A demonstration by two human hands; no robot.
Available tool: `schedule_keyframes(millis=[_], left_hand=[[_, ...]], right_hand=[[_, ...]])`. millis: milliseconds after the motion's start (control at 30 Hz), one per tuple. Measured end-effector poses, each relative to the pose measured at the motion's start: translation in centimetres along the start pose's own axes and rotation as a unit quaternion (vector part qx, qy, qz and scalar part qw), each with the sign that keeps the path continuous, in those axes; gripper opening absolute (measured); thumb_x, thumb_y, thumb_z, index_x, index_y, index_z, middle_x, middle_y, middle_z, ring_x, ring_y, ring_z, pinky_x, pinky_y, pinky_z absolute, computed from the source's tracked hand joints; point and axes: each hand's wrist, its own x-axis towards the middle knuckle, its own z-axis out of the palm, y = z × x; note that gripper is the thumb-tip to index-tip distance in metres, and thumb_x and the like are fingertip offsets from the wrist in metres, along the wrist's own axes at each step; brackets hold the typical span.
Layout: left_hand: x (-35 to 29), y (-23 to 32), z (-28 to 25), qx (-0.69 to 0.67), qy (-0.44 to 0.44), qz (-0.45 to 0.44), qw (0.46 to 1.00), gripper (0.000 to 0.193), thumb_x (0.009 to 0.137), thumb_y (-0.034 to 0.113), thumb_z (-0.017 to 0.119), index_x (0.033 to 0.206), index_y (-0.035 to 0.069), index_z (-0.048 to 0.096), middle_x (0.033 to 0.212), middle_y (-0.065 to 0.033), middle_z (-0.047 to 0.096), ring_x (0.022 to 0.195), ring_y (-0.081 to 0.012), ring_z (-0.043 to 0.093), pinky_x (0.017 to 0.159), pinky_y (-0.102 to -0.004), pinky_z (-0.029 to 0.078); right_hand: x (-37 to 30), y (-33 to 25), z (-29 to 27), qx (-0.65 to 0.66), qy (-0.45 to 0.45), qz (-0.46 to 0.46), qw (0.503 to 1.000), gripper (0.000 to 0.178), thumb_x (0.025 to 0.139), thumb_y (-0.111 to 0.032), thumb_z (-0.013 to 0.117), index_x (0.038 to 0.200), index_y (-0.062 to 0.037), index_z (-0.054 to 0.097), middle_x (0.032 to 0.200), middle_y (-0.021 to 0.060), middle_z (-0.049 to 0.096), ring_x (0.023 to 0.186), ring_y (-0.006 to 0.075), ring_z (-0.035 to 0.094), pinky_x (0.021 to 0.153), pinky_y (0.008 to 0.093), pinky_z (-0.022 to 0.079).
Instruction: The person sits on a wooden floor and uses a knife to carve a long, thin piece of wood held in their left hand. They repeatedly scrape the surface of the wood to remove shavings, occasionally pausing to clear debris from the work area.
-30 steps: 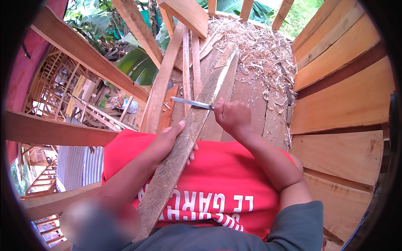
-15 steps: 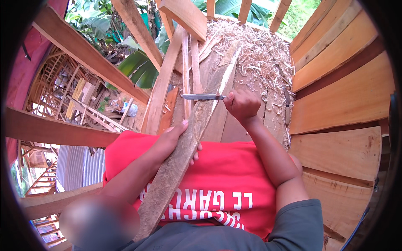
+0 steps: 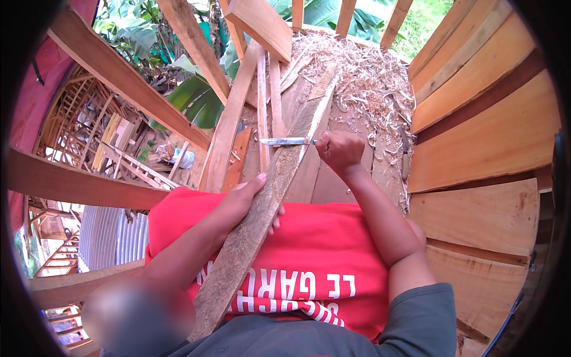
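Note:
A long rough plank [image 3: 241, 253] slants from my lap up and away to the right, its far end near the wood shavings. My left hand [image 3: 247, 199] grips it around the middle, thumb on the near face and fingertips showing past the right edge. In a closed fist, my right hand [image 3: 342, 152] holds a knife [image 3: 285, 141] just right of the plank. The blade lies crosswise over the plank and sticks out past its left edge. A pale, freshly cut strip runs along the plank's right edge beyond the blade. The knife's handle is mostly hidden in my fist.
Curled wood shavings [image 3: 372, 77] cover the far floorboards. Upright boards [image 3: 476, 143] form a wall on the right. Narrow timber strips [image 3: 262, 107] lean ahead, beside an angled beam [image 3: 259, 27]. On the left are open framing rails [image 3: 89, 181], with building debris below. Red cloth [image 3: 333, 238] covers my lap.
The knife and my right hand have shifted slightly nearer to me along the plank, and the blade's face catches more light. My left hand keeps its grip.

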Motion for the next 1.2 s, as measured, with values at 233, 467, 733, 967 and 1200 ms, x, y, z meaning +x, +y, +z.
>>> schedule_keyframes(millis=[233, 467, 733, 967, 1200], left_hand=[[-0.3, 0.2, 0.1, -0.004, -0.006, 0.000, 1.000, 0.045, 0.109, 0.043, 0.031, 0.118, 0.002, 0.049, 0.088, -0.0150, 0.068, 0.068, -0.0223, 0.071, 0.054, -0.0339, 0.060], [-0.5, -0.7, -0.5, 0.002, -0.013, -0.015, 1.000, 0.046, 0.109, 0.042, 0.031, 0.120, 0.001, 0.048, 0.087, -0.0152, 0.068, 0.068, -0.0221, 0.071, 0.054, -0.0337, 0.060], [-0.3, -0.6, -0.6, 0.004, -0.015, 0.002, 1.000, 0.046, 0.110, 0.042, 0.030, 0.120, 0.000, 0.047, 0.087, -0.0167, 0.068, 0.066, -0.0234, 0.071, 0.053, -0.0339, 0.060], [-0.2, -0.8, -0.9, -0.006, -0.010, 0.006, 1.000, 0.046, 0.110, 0.040, 0.030, 0.119, -0.001, 0.048, 0.086, -0.0170, 0.067, 0.065, -0.0243, 0.071, 0.052, -0.0341, 0.060], [-0.7, -0.4, -0.2, 0.002, 0.008, 0.006, 1.000, 0.046, 0.109, 0.039, 0.029, 0.115, -0.001, 0.052, 0.085, -0.0174, 0.067, 0.063, -0.0251, 0.070, 0.051, -0.0339, 0.059]], right_hand=[[0.8, 0.1, -0.9, -0.058, 0.107, -0.053, 0.991, 0.040, 0.090, -0.029, 0.052, 0.054, -0.0135, 0.053, 0.051, 0.0048, 0.053, 0.046, 0.0248, 0.056, 0.047, 0.0399, 0.046], [2.8, 5.8, -1.8, 0.262, -0.170, 0.326, 0.892, 0.059, 0.103, -0.050, 0.049, 0.065, -0.0053, 0.058, 0.058, 0.0046, 0.054, 0.051, 0.0154, 0.051, 0.050, 0.0288, 0.039], [2.7, 2.4, -3.5, 0.326, -0.295, 0.214, 0.872, 0.043, 0.107, -0.037, 0.049, 0.093, -0.0032, 0.072, 0.065, -0.0007, 0.054, 0.059, 0.0094, 0.049, 0.055, 0.0298, 0.040], [2.8, -0.4, -4.4, 0.270, -0.336, 0.173, 0.886, 0.047, 0.104, -0.042, 0.051, 0.087, -0.0038, 0.071, 0.064, 0.0089, 0.057, 0.061, 0.0202, 0.055, 0.060, 0.0371, 0.043], [2.8, -2.8, -5.0, 0.130, -0.306, 0.165, 0.929, 0.074, 0.090, -0.071, 0.057, 0.066, -0.0012, 0.062, 0.054, 0.0122, 0.054, 0.053, 0.0262, 0.058, 0.053, 0.0433, 0.043]])
